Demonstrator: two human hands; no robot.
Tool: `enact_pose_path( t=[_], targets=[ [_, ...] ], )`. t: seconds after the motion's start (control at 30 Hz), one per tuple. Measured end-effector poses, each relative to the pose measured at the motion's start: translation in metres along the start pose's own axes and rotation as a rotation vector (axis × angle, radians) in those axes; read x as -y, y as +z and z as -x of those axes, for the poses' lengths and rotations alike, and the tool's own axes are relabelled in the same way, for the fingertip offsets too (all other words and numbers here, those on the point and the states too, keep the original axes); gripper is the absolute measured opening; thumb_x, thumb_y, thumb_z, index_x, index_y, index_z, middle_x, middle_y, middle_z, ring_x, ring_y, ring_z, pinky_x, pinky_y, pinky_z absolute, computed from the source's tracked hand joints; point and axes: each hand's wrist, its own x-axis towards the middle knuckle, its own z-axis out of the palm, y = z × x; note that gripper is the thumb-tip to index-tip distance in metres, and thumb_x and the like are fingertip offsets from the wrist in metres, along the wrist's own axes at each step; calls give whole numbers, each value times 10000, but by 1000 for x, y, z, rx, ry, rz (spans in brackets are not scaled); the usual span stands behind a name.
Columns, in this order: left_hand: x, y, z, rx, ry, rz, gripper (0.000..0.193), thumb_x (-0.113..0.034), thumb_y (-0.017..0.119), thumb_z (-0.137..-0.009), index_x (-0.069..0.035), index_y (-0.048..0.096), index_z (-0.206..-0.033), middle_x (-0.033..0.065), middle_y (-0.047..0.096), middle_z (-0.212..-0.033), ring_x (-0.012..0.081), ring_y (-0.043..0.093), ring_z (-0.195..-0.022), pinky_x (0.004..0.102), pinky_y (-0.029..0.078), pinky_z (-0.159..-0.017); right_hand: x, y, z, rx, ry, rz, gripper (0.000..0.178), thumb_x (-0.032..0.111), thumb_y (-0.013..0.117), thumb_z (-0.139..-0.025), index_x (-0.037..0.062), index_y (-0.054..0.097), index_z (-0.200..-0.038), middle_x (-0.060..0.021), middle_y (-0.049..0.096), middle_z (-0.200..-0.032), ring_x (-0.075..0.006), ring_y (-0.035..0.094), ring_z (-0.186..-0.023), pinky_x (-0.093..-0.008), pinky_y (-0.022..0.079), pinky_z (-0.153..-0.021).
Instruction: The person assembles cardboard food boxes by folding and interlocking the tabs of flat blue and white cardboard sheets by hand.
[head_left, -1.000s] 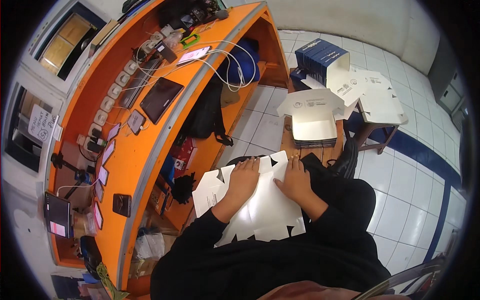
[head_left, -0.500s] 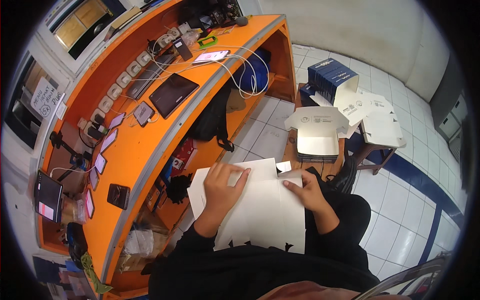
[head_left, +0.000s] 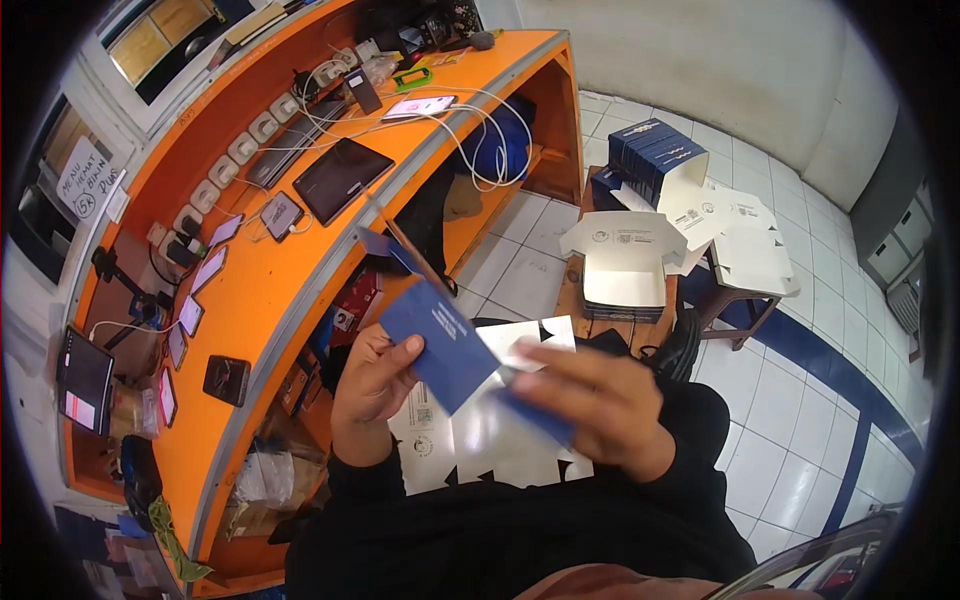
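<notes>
an orange counter [head_left: 260, 290] fills the left, and to its right a wooden bench [head_left: 570, 300] stands on the tiled floor. at the near middle a white die-cut sheet [head_left: 510, 450] lies across the person's lap, notched along its near edge. at the far right of the bench sits a stack of blue boxes [head_left: 640, 150], and nearer on the bench an open white-lined box [head_left: 625, 285]. smaller is the blue board [head_left: 440, 345], raised over the left part of the sheet, with panels angled away from each other. the left hand [head_left: 375, 380] pinches its left side, thumb on the blue face; the right hand [head_left: 600, 400] is at its right end, fingers reaching out, and i cannot tell if they grip. the board looks light, smooth and fairly stiff, likely to bend at its folds and crease if squeezed mid-panel, so the panel edges seem the safest hold. motion blurs the right fingers and the board's far and right flaps; whether all the blue panels are one piece is unclear, and the hands cover part of the sheet.
</notes>
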Motion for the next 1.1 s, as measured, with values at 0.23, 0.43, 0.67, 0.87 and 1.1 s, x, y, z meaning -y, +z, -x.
enact_pose_path(
  t=[0.23, 0.43, 0.67, 0.87, 1.1],
  targets=[
    [22, 27, -24, 41, 146, 40, 226, -67, 572, -922, 24, 579, -1129, 89, 651, -1040, 146, 651, -916, 267, 574, -768, -20, 10, 23, 33, -55, 271, 428, 31, 680, -653, 61, 690, -1080, -109, 646, -1055, -171, 562, -606, -257, 472, -494],
    [55, 57, -40, 116, 265, -131, 181, -21, 559, -923, 12, 591, -1098, 58, 649, -1007, 113, 631, -894, 247, 542, -772, -47, 25, 57, -224, 26, 627, 461, 104, 729, -608, 172, 716, -1064, -45, 586, -1129, -215, 496, -866, -315, 462, -701],
    [80, 55, -48, 258, 286, -226, 292, -45, 502, -948, 17, 518, -1233, 87, 517, -1220, 138, 514, -1112, 273, 415, -927, -47, 43, 67, -171, 238, 623, 597, 386, 661, -760, 99, 565, -1274, -132, 433, -1364, -316, 417, -1031, -445, 368, -906],
    [73, 46, -58, 178, 88, -435, 336, -74, 557, -892, 39, 524, -1206, 73, 584, -1043, 104, 557, -911, 263, 462, -809, -61, 33, 70, -240, 496, -155, 693, 330, 489, -865, -43, 313, -1421, -175, 494, -1043, -224, 459, -893, -321, 387, -791],
    [65, 30, -45, 301, -23, -537, 298, -61, 593, -817, 62, 591, -1089, 60, 625, -852, 89, 565, -762, 234, 466, -699, -83, -10, 67, -40, 945, 102, 314, 205, 556, -933, 13, 524, -1180, -2, 514, -591, -86, 498, -519, -250, 376, -512]
  ],
)
